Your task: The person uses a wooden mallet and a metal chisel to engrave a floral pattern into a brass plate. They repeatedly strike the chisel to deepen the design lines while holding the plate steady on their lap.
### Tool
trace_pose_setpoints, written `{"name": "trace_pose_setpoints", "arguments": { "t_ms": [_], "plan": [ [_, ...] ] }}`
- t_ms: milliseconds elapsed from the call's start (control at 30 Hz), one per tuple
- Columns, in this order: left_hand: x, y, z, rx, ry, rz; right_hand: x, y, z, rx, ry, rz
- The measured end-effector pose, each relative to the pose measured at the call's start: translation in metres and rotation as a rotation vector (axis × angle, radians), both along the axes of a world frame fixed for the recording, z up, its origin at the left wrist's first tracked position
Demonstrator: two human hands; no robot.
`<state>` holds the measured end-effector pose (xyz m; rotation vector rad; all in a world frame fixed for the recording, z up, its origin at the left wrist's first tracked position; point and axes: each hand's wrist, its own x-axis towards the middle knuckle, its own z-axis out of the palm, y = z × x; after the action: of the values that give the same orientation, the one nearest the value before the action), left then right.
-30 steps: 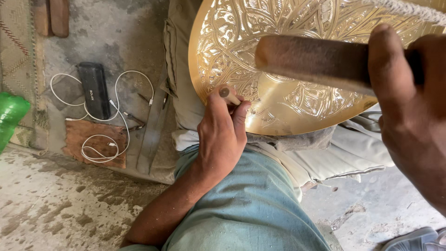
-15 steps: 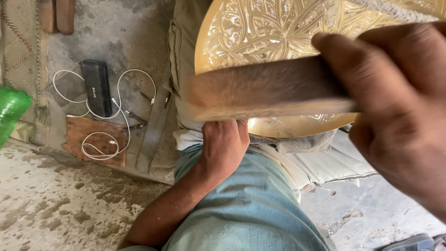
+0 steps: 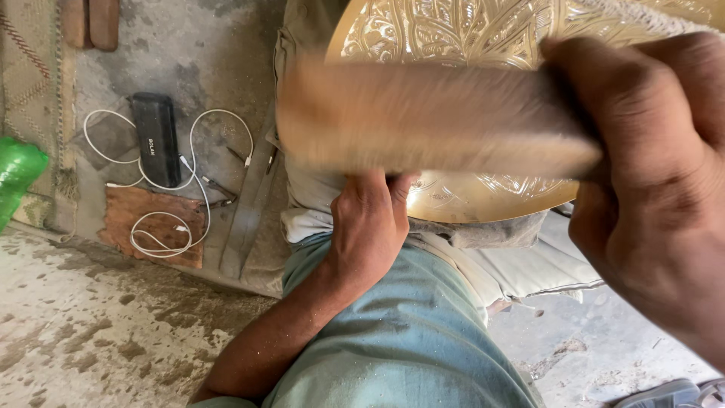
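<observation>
While we are looking down from the head camera, these are the things we are seeing.

Right hand: our right hand (image 3: 649,189) is closing fully round the handle of a wooden mallet (image 3: 430,121), which is showing as a blur across the view, so we are judging it to be swinging.

Left hand: our left hand (image 3: 370,227) is curling at the lower rim of the brass tray (image 3: 483,30); the fingertips are tucking under the mallet's blur, so we are not able to tell whether they are pinching a small tool or only steadying the rim.

Tray: it is resting tilted on a pale cushion (image 3: 529,264) over our lap, seemingly so the engraved face is turning toward us and the padding is taking the blows.

Floor: we are sitting on rough grey concrete (image 3: 91,332), dusty and stained.

Nearby: a black power bank (image 3: 155,140) with a looping white cable (image 3: 162,238) is lying well apart to our left, partly on a reddish board (image 3: 151,219); a green plastic thing (image 3: 19,170) is poking in at the edge.
</observation>
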<state>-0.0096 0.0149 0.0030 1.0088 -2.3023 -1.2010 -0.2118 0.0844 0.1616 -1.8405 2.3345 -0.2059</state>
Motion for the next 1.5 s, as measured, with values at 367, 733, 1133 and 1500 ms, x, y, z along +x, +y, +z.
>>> {"name": "trace_pose_setpoints", "arguments": {
  "t_ms": [367,733,1133,1500],
  "plan": [
    [-0.001,-0.002,0.008,0.127,0.083,0.020,-0.015,0.000,-0.015,0.096,0.201,0.074],
    [0.005,0.001,-0.001,0.102,0.115,0.013,0.000,-0.024,0.017,0.012,0.072,0.112],
    [0.005,-0.002,-0.003,-0.265,-0.093,-0.099,0.002,-0.010,0.013,0.071,0.043,0.081],
    [0.001,-0.002,0.009,0.074,0.059,0.003,-0.003,-0.005,0.000,0.017,0.031,-0.021]
  ]
}}
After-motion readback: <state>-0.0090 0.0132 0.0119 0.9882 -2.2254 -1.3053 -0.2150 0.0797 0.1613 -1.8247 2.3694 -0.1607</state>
